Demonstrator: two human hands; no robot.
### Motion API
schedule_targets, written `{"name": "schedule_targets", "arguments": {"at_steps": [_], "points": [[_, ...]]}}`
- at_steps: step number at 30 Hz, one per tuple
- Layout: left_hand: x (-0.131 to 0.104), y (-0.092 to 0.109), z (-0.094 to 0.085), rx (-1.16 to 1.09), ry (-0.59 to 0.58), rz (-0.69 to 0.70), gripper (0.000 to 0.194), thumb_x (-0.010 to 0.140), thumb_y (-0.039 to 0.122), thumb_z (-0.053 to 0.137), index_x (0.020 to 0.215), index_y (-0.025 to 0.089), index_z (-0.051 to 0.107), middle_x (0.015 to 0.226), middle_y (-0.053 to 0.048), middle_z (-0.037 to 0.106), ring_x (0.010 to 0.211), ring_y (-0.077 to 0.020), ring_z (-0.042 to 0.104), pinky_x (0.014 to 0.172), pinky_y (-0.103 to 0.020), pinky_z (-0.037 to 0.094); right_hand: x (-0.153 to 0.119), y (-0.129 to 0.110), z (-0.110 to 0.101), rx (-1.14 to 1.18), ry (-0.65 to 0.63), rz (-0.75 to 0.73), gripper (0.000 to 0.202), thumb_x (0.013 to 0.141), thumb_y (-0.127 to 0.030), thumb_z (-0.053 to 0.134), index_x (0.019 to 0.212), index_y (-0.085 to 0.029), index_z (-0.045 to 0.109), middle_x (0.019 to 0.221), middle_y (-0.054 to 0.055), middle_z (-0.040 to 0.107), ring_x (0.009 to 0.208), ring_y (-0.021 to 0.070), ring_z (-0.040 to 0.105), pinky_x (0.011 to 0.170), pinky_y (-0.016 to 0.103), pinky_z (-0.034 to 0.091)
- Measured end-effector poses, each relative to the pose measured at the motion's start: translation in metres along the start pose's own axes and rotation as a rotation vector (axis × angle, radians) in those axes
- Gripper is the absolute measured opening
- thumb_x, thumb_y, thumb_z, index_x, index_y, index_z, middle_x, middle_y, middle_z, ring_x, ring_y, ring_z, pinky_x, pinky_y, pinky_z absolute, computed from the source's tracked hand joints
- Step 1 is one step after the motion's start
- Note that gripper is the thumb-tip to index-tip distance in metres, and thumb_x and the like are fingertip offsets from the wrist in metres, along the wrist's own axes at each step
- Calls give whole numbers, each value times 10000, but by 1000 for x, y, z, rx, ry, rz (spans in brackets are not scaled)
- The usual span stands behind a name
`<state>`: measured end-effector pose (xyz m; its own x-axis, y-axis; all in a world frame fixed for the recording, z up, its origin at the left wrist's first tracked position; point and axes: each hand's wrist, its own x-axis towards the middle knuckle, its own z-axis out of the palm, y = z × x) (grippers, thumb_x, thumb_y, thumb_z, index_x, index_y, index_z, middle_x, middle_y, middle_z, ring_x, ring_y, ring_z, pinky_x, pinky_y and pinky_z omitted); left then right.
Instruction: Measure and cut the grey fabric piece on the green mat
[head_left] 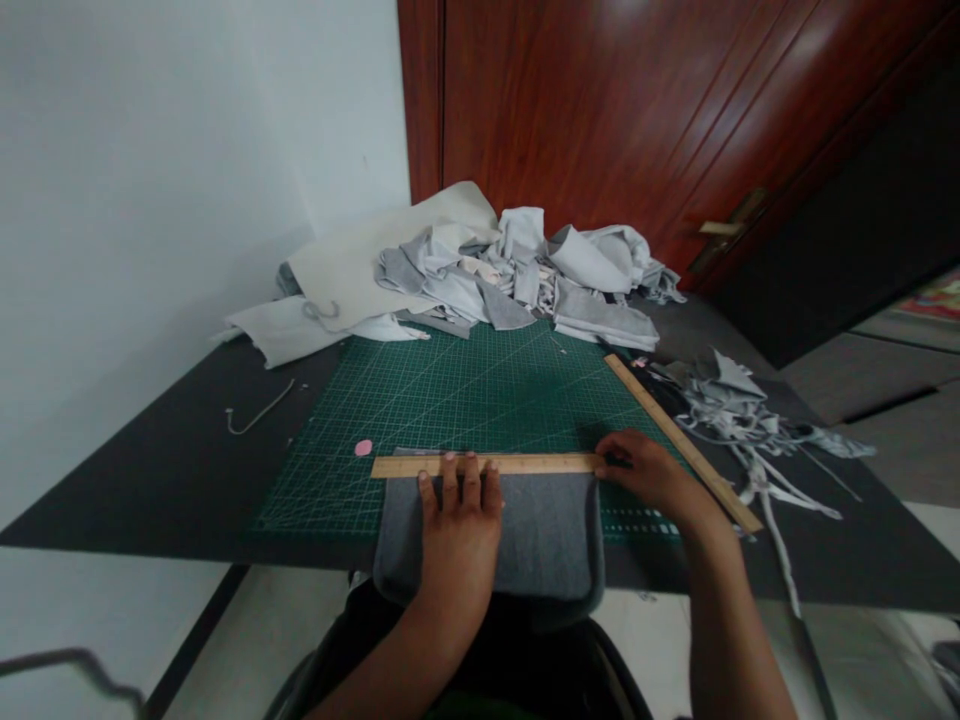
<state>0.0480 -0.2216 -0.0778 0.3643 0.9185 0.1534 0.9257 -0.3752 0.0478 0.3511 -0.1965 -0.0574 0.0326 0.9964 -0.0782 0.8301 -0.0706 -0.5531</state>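
Observation:
A wooden ruler (540, 464) lies crosswise over the far edge of a piece of grey fabric (551, 535). My left hand (461, 530) rests flat on both, fingers stretched out, with the fingertips pressing on the ruler. At the ruler's right end, beside the fabric's corner, my right hand (637, 468) has its thumb and fingers drawn together. What sits between them is hidden. The fabric's near part hangs over the table's front edge. Beneath lies a green cutting mat (322, 490). A small pink oval piece (363, 448), like tailor's chalk, is left of the ruler.
A second wooden ruler (679, 440) lies slanted on the right of the mat. Fabric pieces (517, 270) are heaped at the back. Tangled fabric strips (731, 405) cover part of the right side, one hanging off the black table (150, 490). A bent cord (259, 412) lies left.

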Motion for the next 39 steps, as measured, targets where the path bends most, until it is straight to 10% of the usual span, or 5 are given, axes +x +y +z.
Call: {"name": "schedule_targets", "arguments": {"at_steps": [39], "points": [[-6,-1,11,8,54,69,404,1069,254,418,1432,182,581,1519,-139,547,1437,-392,465,1106,-690,449,1,22,7,33,1,-5,190,746,-421,690,858,-273,732,905,63,731,894,292,690,828,413,552]]}}
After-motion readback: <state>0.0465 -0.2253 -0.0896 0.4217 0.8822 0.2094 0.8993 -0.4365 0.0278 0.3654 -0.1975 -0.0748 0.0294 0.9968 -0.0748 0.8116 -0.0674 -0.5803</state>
